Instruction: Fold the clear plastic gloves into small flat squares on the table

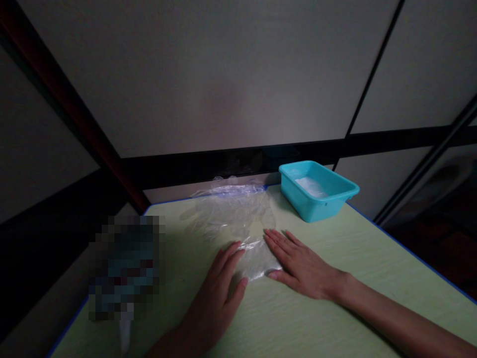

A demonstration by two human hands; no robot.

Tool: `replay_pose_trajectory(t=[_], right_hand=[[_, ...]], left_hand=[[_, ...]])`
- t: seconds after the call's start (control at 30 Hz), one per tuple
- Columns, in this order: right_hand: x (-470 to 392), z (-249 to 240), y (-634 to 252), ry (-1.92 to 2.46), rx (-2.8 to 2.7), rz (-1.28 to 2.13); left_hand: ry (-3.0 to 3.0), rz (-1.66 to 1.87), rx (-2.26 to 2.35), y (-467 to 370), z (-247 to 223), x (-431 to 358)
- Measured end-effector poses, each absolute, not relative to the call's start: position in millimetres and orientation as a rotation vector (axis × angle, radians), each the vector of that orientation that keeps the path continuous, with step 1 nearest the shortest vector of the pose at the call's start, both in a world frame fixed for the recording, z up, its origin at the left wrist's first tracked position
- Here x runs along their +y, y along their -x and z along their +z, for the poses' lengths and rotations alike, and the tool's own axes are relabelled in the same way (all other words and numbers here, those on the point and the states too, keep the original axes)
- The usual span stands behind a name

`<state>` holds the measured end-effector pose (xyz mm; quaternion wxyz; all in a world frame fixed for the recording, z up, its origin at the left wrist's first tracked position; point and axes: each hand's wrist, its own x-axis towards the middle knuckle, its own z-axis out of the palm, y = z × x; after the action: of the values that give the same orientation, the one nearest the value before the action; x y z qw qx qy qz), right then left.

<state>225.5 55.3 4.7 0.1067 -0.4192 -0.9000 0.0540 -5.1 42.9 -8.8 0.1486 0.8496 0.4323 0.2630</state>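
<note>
A folded piece of clear plastic (258,261), which looks like a disposable glove, lies flat on the table between my hands. My left hand (221,286) rests at its left edge, fingers stretched out and thumb apart. My right hand (294,258) lies palm down over its right edge with the fingers extended. Both hands are open, and neither grips anything. Just beyond them is a loose, crumpled pile of clear plastic disposable gloves (234,211), some fingers spreading toward the table's back edge.
A turquoise plastic basket (328,211) stands at the back right corner, with folded clear plastic (311,187) inside. A pixelated item (128,268) sits on the left of the pale green, blue-edged table (357,258). Light cabinet panels (238,89) rise directly behind the table.
</note>
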Motion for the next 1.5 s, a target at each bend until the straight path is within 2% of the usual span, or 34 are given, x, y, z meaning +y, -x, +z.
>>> replay_pose_trajectory(t=[0.53,0.9,1.33,1.5], right_hand=[[36.2,13.7,-207.5,1.148,-2.771,0.386],[40.9,9.6,-219.9,1.162,-2.722,0.398],[56.8,15.4,-235.8,0.933,-2.264,0.751],[58.8,15.7,-235.3,0.919,-2.185,0.879]], left_hand=[[-3.001,0.281,1.26,-10.7,-8.1,34.6],[-3.007,0.325,1.371,-0.7,-13.3,26.2],[-2.73,0.366,1.241,-2.3,2.7,27.0],[-2.756,0.485,1.35,1.1,4.1,40.4]])
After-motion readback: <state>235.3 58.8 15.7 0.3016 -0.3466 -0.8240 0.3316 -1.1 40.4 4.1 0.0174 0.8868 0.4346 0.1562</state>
